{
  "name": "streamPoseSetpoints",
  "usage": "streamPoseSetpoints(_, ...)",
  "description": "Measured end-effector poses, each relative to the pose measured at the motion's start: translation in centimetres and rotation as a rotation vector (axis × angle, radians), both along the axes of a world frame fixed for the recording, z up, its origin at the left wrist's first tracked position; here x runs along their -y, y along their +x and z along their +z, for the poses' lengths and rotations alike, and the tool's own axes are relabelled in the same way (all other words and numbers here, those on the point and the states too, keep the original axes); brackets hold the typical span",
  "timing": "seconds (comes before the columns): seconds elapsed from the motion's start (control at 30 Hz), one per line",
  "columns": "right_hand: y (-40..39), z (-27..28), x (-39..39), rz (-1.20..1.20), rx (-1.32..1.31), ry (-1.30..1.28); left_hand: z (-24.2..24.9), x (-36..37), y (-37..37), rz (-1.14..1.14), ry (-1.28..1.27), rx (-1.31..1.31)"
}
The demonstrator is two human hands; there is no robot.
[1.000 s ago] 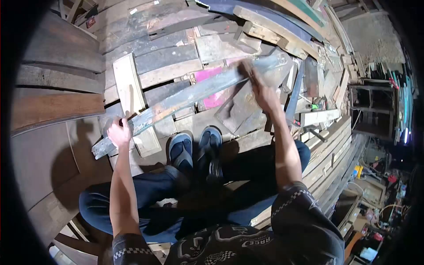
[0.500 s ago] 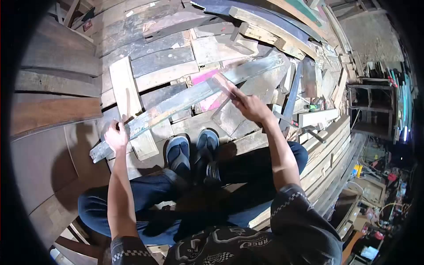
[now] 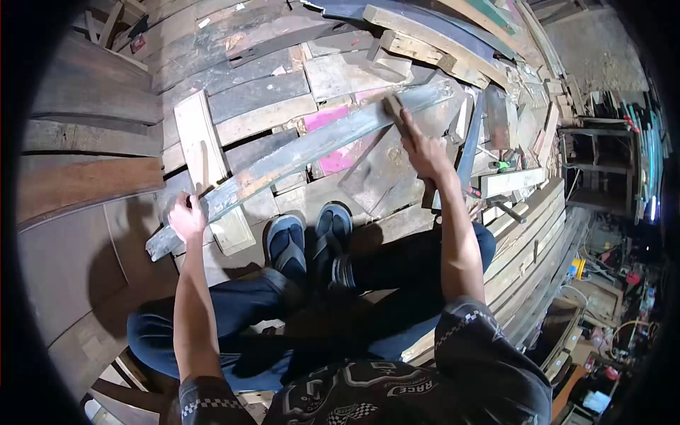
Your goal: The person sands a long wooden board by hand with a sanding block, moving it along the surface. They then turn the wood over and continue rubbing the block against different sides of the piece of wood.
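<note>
A long weathered grey plank with worn paint lies slantwise across the floor in front of my feet. Near its lower left end, my left hand is closed around the plank's edge. My right hand grips a wooden-handled tool, its flat head against the plank's upper right part. Whether that head carries bristles or a blade is too small to tell. Under the plank at the left lies a pale board.
Stacked timber lies to my right, with a hammer on it. Wood offcuts are piled at the far side. Wooden boards stand at the left. Tools and clutter fill the far right. My sandalled feet are close to the plank.
My right hand has slid the tool up and to the right along the plank. My left hand and the plank have stayed almost in place.
</note>
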State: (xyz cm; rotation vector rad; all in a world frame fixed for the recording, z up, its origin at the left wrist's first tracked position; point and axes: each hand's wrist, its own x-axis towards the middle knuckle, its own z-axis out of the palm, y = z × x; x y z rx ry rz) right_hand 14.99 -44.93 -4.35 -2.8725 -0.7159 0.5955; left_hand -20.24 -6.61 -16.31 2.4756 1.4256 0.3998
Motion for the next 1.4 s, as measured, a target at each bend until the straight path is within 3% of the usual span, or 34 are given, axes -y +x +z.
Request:
streamPoseSetpoints(0.07,-0.1,-0.7,0.9,0.191,-0.091,0.1,-0.7,-0.2,-0.1,0.001,0.007,-0.001)
streamPoseSetpoints(0.1,0.6,-2.7,2.1,0.376,0.062,0.277,-0.9,-0.5,-0.2,-0.001,0.013,-0.005)
streamPoseSetpoints(0.23,1.0,0.5,0.9,0.0,0.007,0.088,-0.9,-0.6,-0.5,0.007,-0.017,-0.042)
streamPoseSetpoints(0.33,0.1,-1.6,0.7,0.243,0.076,0.148,-1.0,-0.6,-0.4,0.031,-0.065,-0.062)
streamPoseSetpoints(0.37,-0.4,-1.0,0.8,0.263,-0.051,0.196,-1.0,-0.6,-0.4,0.027,-0.067,-0.048)
streamPoseSetpoints(0.47,0.4,1.3,0.0,0.13,-0.122,0.102,-1.6,-0.9,-0.6,0.011,-0.066,-0.043)
streamPoseSetpoints(0.53,0.9,0.5,0.3,-0.013,0.043,0.06,-0.9,-0.7,-0.5,0.009,-0.084,-0.056)
streamPoseSetpoints(0.6,0.7,-0.8,0.4,0.0,0.001,0.116,-0.9,-0.6,-0.4,0.02,-0.068,-0.054)
streamPoseSetpoints(0.67,0.1,-1.7,1.0,0.221,-0.012,0.259,-1.3,-0.8,-0.4,0.028,-0.085,-0.041)
streamPoseSetpoints(0.7,0.4,-1.1,0.9,0.215,-0.07,0.216,-1.1,-0.8,-0.3,0.001,-0.045,-0.023)
streamPoseSetpoints(0.8,2.6,-0.2,1.3,-0.028,-0.063,0.059,-0.9,-0.6,-0.2,0.006,-0.008,-0.051)
streamPoseSetpoints(0.83,2.7,-1.1,1.6,-0.115,0.089,0.094,-0.9,-0.7,-0.3,0.018,-0.042,-0.087)
streamPoseSetpoints(0.93,1.9,-0.8,0.9,-0.04,0.045,0.124,-0.8,-0.7,-0.2,0.042,-0.06,-0.088)
streamPoseSetpoints(0.97,1.3,0.3,0.2,0.046,-0.039,0.029,-0.8,-0.5,0.0,0.049,-0.067,-0.085)
streamPoseSetpoints(1.0,1.0,0.2,0.2,0.16,-0.134,0.187,-0.7,-0.5,0.2,0.056,-0.071,-0.081)
streamPoseSetpoints(1.07,1.3,0.3,0.2,0.161,-0.144,0.156,-0.5,-0.5,0.1,0.063,-0.074,-0.087)
streamPoseSetpoints(1.2,1.3,0.5,0.0,-0.195,-0.033,0.096,-1.4,-0.7,-0.3,0.024,0.014,-0.082)
streamPoseSetpoints(1.27,0.9,-1.3,0.1,-0.07,0.072,0.083,-0.2,-0.2,0.3,0.061,-0.009,-0.051)
streamPoseSetpoints(1.33,0.2,0.4,-0.9,0.082,-0.179,0.185,-0.3,-0.5,0.2,0.021,-0.027,-0.062)
streamPoseSetpoints(1.4,1.1,-1.4,-0.2,0.155,-0.148,0.26,-0.8,-0.6,0.0,0.025,0.005,-0.087)
